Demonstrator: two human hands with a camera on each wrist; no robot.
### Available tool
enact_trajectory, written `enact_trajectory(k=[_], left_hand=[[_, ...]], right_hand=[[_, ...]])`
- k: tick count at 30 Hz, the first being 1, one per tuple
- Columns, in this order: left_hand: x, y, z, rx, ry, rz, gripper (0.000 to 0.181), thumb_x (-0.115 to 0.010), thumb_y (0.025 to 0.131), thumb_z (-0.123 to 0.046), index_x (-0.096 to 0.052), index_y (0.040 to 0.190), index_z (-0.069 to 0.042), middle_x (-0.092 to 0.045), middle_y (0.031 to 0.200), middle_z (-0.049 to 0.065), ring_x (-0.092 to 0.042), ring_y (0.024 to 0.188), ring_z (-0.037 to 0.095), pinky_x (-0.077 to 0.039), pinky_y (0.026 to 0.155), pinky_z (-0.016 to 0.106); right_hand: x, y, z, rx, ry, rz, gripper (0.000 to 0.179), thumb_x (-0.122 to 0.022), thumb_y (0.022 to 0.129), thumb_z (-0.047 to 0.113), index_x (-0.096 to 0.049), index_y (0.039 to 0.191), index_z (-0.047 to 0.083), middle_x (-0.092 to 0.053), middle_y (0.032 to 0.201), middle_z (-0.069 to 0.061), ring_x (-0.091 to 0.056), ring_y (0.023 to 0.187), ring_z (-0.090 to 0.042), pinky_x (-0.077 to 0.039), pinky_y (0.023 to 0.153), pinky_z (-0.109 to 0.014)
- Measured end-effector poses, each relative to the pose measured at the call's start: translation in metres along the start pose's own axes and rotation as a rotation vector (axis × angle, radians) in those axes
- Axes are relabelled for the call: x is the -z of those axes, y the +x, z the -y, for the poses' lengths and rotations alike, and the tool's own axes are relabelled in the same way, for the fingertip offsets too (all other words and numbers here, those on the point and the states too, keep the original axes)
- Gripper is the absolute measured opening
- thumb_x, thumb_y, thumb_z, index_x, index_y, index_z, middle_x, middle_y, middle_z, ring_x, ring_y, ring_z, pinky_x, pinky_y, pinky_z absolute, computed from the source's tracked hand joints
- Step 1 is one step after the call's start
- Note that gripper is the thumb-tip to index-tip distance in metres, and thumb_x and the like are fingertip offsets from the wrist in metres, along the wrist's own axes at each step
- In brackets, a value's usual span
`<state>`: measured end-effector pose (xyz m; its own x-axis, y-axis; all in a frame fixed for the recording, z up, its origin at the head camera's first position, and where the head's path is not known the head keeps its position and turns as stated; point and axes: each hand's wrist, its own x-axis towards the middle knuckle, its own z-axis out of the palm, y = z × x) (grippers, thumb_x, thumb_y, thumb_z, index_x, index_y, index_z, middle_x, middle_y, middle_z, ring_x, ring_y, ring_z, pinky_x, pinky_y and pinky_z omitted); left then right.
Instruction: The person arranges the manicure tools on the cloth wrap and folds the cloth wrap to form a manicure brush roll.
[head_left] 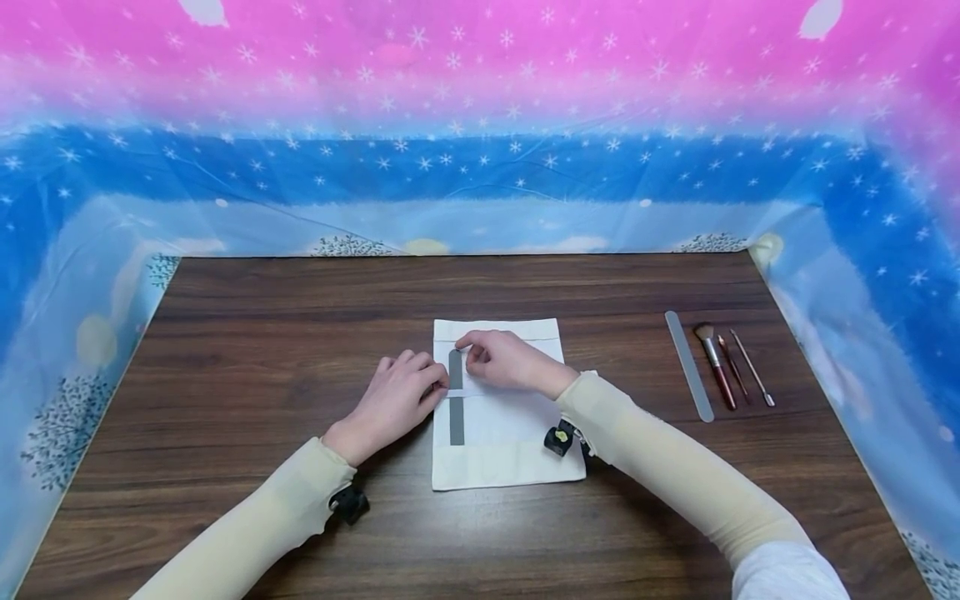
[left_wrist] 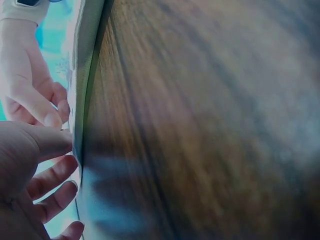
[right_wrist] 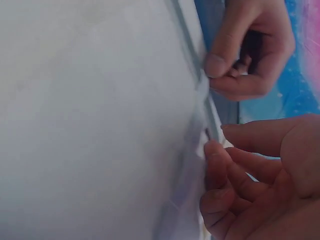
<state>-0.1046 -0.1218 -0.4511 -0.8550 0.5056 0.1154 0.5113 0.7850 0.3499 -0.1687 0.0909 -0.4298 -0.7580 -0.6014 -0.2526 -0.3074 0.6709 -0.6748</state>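
Table (head_left: 300, 308) carries a white cloth (head_left: 517, 429). Over the cloth, the right hand (head_left: 508, 360), thumb apart, touches the grey strip (head_left: 457, 423) lying on it; at the cloth's left edge, the left hand (head_left: 401, 390) pinches a narrow white band (head_left: 457, 392).

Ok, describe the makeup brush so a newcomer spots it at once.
On the brown table, right of the white cloth, lies a grey strip. The red-handled brush is next rightward, before two thinner tools; it alone has a broad, fluffy bristle head.
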Motion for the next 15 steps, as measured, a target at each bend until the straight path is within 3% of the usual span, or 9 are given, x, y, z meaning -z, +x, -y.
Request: enact_trajectory(k=[8, 15], left_hand=[[-0.001, 0.003, -0.005, 0.022, -0.002, 0.018, 0.004, -0.075, 0.096, -0.016, -0.072, 0.094, -0.018, -0.065, 0.095, 0.000, -0.053, 0.088, 0.022, -0.040, 0.075, 0.041], [-0.002, 0.007, -0.011, 0.001, -0.004, 0.005, 0.007, -0.079, 0.094, -0.019, -0.073, 0.094, -0.018, -0.064, 0.093, -0.001, -0.051, 0.084, 0.020, -0.040, 0.075, 0.040]], right_hand=[[0.015, -0.014, -0.008, -0.004, 0.017, -0.028, 0.034, -0.060, 0.103, 0.011, -0.062, 0.137, 0.004, -0.071, 0.111, -0.009, -0.067, 0.099, -0.022, -0.053, 0.087, -0.036], [0.023, -0.034, -0.021, -0.008, -0.001, -0.074, 0.032, -0.060, 0.105, 0.016, -0.064, 0.135, 0.003, -0.071, 0.110, -0.010, -0.065, 0.090, -0.020, -0.053, 0.083, -0.037]])
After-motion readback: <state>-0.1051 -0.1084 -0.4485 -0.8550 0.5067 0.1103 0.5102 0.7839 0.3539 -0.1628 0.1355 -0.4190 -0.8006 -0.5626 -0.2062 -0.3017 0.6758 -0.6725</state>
